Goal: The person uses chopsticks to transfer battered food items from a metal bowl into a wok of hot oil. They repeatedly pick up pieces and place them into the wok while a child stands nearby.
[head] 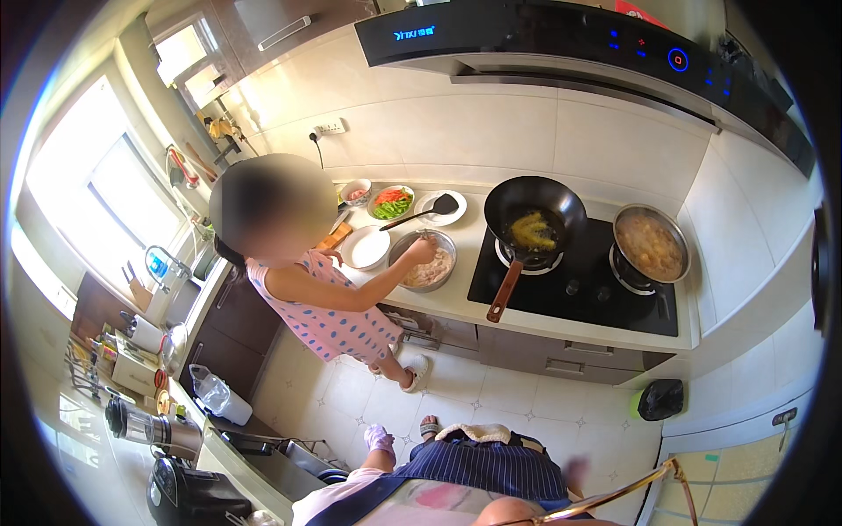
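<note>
My left hand (pixel 379 442) is low in front of me, covered by a pale lilac glove or cloth, and its fingers are not distinct. On the other side of my striped apron (pixel 487 470), my right hand (pixel 577 469) is a small blur. Both are over the floor, away from the counter. Before me a person in a pink dotted dress (pixel 322 309) stands at the counter, one hand (pixel 421 250) over a metal bowl (pixel 449 263) of pale, meat-like pieces, gripping what looks like a utensil. Yellow food (pixel 531 230) lies in a black wok (pixel 503 197) on the hob.
A steaming pan (pixel 648 243) of chunks sits at the hob's right. The wok's brown handle (pixel 505 292) juts past the counter edge. A black spatula (pixel 445 204) rests across a white plate (pixel 424 214), near sliced peppers (pixel 393 204). A lined bin (pixel 661 400) stands on the floor.
</note>
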{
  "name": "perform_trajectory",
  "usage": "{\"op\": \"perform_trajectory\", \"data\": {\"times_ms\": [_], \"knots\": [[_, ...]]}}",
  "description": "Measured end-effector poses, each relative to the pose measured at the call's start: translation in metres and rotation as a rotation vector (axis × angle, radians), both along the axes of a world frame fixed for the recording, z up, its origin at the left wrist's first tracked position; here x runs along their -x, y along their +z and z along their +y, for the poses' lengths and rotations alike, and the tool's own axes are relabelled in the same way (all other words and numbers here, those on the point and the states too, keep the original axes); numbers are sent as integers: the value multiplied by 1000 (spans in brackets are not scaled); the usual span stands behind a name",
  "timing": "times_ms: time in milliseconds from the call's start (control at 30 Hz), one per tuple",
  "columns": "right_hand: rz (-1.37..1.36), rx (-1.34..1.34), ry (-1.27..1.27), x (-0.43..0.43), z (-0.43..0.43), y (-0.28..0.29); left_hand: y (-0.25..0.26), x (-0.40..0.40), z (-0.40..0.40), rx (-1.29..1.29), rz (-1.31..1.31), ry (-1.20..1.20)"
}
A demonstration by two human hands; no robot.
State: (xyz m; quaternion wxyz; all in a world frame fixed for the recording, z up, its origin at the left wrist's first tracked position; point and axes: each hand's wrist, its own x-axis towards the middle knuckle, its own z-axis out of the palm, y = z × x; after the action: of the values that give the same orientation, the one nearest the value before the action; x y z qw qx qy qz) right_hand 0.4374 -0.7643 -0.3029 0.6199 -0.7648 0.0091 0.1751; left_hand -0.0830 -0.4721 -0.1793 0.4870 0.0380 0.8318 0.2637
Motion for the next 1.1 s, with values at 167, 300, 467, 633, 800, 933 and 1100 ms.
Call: {"op": "perform_trajectory", "data": {"times_ms": [167, 300, 467, 633, 800, 933, 1100], "knots": [[192, 69, -53, 1, 5, 13, 9, 9, -11, 337, 829, -1347], [446, 205, -170, 7, 19, 63, 5, 26, -29, 304, 723, -1528], [447, 174, -117, 7, 22, 73, -1, 25, -26, 224, 770, -1711], [311, 97, 2, 0, 13, 69, -19, 23, -18, 273, 652, -1350], [165, 13, 145, 4, -5, 44, -44, 48, -17, 211, 355, -1149], [119, 1, -17, -4, -10, 16, -44, 25, -24, 313, 669, -1256], [192, 38, -49, 9, 3, 41, -38, 34, -22, 287, 755, -1304]]}}
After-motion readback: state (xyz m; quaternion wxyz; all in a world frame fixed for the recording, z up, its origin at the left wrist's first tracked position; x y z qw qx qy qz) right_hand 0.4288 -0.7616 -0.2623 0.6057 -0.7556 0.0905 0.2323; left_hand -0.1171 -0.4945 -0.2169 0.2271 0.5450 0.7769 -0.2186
